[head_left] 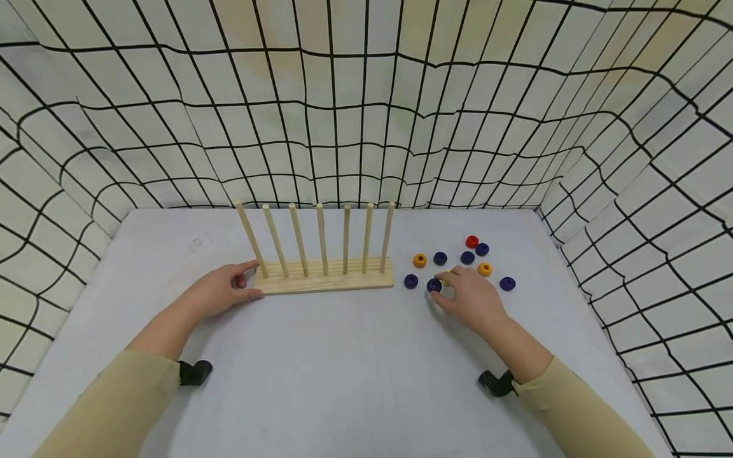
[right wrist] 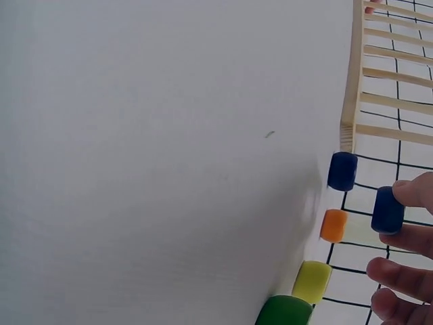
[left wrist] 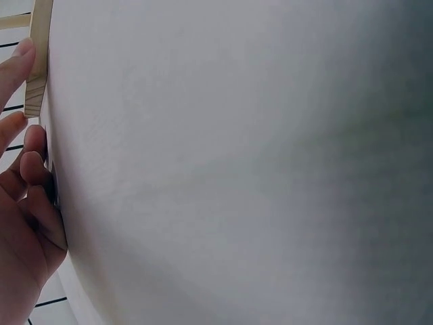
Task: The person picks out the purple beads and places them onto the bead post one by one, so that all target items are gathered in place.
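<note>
A wooden peg stand (head_left: 326, 284) with a row of upright dowels stands left of the middle of the table. My left hand (head_left: 220, 289) holds the left end of its base, thumb at the front edge and index finger toward the back. In the left wrist view, fingers (left wrist: 17, 64) touch the base's end (left wrist: 37, 81), the others curled beside it. My right hand (head_left: 472, 296) pinches a dark blue bead (head_left: 434, 286) between thumb and finger. In the right wrist view this blue bead (right wrist: 388, 210) is raised off the table.
Several loose beads lie around the right hand: blue (head_left: 410, 281), orange (head_left: 420, 260) and red (head_left: 472, 242). Yellow (right wrist: 312, 282) and green beads (right wrist: 285, 311) show in the right wrist view. White walls with black netting (head_left: 366, 108) enclose the white table (head_left: 321, 369).
</note>
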`<state>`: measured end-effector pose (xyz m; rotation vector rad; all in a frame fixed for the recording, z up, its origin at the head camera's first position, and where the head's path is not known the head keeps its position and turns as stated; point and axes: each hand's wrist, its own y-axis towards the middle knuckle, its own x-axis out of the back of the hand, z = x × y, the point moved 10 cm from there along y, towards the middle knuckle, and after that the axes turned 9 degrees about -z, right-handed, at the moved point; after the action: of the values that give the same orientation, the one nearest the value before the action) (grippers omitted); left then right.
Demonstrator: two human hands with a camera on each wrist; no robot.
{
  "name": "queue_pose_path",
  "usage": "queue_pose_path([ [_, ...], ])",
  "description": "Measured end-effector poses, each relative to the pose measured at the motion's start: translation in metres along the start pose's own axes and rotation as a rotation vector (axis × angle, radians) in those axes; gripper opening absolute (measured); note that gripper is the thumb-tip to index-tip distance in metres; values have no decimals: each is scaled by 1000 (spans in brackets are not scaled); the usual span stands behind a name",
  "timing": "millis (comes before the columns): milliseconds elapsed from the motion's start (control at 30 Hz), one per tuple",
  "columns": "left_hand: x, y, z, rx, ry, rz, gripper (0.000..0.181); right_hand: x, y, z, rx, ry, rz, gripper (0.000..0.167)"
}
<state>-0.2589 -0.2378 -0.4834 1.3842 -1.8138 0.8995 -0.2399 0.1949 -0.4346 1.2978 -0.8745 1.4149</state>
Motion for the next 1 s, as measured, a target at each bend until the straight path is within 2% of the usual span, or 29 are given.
queue_pose_path([
  [367, 1, 2, 2, 5, 2, -1, 84, 19, 6, 2, -34, 28, -80, 47],
  [1000, 0, 2, 4, 19, 8, -1, 85, 42, 13, 10, -32, 92, -195, 46],
])
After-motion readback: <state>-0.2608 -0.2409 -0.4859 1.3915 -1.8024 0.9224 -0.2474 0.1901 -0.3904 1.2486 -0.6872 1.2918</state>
